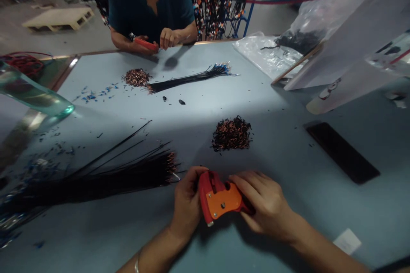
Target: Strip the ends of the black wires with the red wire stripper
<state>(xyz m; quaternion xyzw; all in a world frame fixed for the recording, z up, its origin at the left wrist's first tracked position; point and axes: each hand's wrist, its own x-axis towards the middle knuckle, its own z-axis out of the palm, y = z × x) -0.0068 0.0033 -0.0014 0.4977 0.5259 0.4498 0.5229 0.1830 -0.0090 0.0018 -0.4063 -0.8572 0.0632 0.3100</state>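
Observation:
A red and orange hand tool (223,203) is held above the table, low in the middle of the view. My right hand (267,202) is wrapped round its handles. At the tool's left end, my left hand (188,204) is closed with its fingertips behind the red head; what they pinch there is hidden. Left of my hands lies a thick bundle of black wires (105,179) with copper-coloured ends. Beyond the tool sits a pile of short black and copper scraps (232,133).
Across the table (192,115), a person (150,13) holds a red tool (146,45) near a smaller wire bundle (188,79) and a copper scrap pile (137,77). A black phone (342,152) lies right. A clear bottle (35,94) is left.

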